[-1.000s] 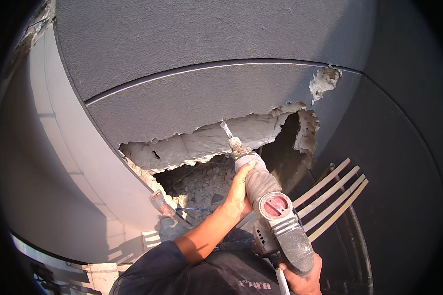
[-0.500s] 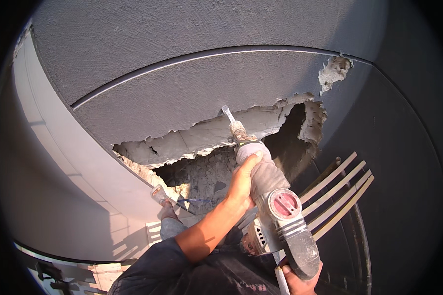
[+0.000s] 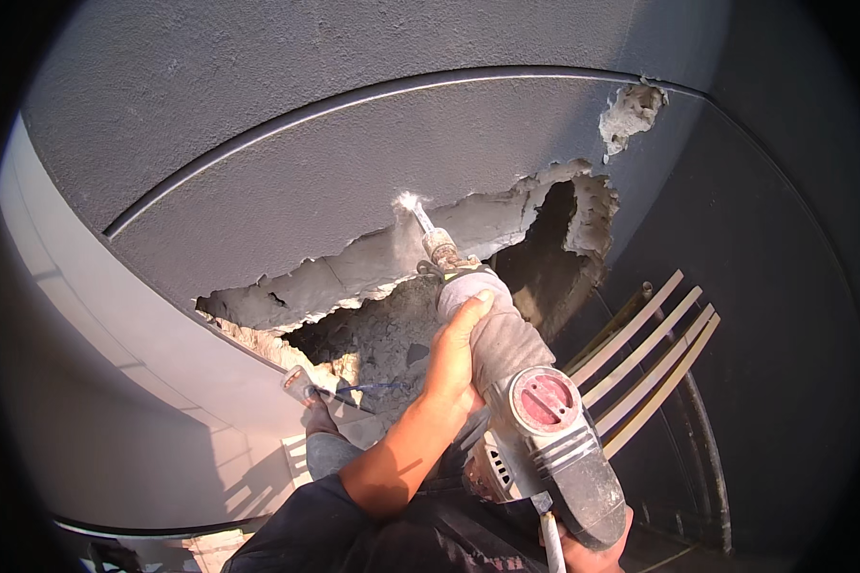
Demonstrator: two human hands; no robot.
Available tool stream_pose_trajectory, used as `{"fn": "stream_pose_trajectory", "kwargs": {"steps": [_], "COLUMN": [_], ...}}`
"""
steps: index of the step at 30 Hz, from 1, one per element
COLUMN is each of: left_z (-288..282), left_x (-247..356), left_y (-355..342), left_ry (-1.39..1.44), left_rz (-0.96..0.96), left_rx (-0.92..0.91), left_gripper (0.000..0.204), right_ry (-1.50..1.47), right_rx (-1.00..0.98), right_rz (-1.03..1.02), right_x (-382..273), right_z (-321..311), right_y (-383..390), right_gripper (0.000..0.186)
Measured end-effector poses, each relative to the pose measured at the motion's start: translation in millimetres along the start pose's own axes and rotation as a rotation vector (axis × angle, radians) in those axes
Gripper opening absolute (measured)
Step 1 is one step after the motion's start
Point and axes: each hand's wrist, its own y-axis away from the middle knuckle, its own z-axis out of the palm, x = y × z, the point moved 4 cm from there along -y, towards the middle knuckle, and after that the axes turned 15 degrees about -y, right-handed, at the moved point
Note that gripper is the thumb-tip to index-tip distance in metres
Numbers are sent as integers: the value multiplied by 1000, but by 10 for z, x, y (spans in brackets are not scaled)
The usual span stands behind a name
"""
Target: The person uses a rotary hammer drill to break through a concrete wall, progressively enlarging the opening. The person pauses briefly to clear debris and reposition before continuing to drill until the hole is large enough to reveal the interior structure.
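My left hand (image 3: pixel 454 349) is wrapped round the cloth-like grey front of a dusty rotary hammer (image 3: pixel 554 439) with a round red cap. My right hand (image 3: pixel 602 544) grips its rear handle at the lower edge, mostly hidden behind the housing. The flat chisel (image 3: pixel 420 215) meets the dark grey rendered wall (image 3: pixel 315 172) just at the upper lip of a long, ragged hole (image 3: pixel 354 267), with pale dust bursting at the tip. Broken rubble (image 3: pixel 382 325) shows inside the opening. A pale cord or pipe (image 3: pixel 551 540) runs beside my right hand.
A smooth pale curved wall (image 3: pixel 143 382) borders the left. Curved pale slats (image 3: pixel 650 372) and dark pipes (image 3: pixel 707 477) stand at the lower right. A smaller broken patch (image 3: pixel 631 119) is higher right. My leg (image 3: pixel 320 420) is low, left of the hammer.
The chisel tip has moved up and left, from the hole's lip to slightly above it, and dust now puffs from it. My hands have stayed on the hammer. The view has shifted slightly.
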Motion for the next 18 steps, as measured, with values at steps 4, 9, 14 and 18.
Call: {"fn": "stream_pose_trajectory", "kwargs": {"steps": [4,9,14,18], "left_z": [65,86,178,216], "left_x": [22,52,57,255], "left_y": [-13,-47,-31,-62], "left_ry": [-3,-6,28,10], "left_rz": [22,14,-37,28], "left_rx": [-20,-37,-61,-69], "left_gripper": [36,32,36,34], "right_ry": [-101,-59,-207,-106], "right_rx": [-118,-94,86,-47], "right_rz": [83,38,99,110], "right_x": [87,237,210,101], "right_z": [-97,-157,-134,-91], "right_y": [-84,-204,-53,-218], "right_gripper": [27,25,32,25]}}
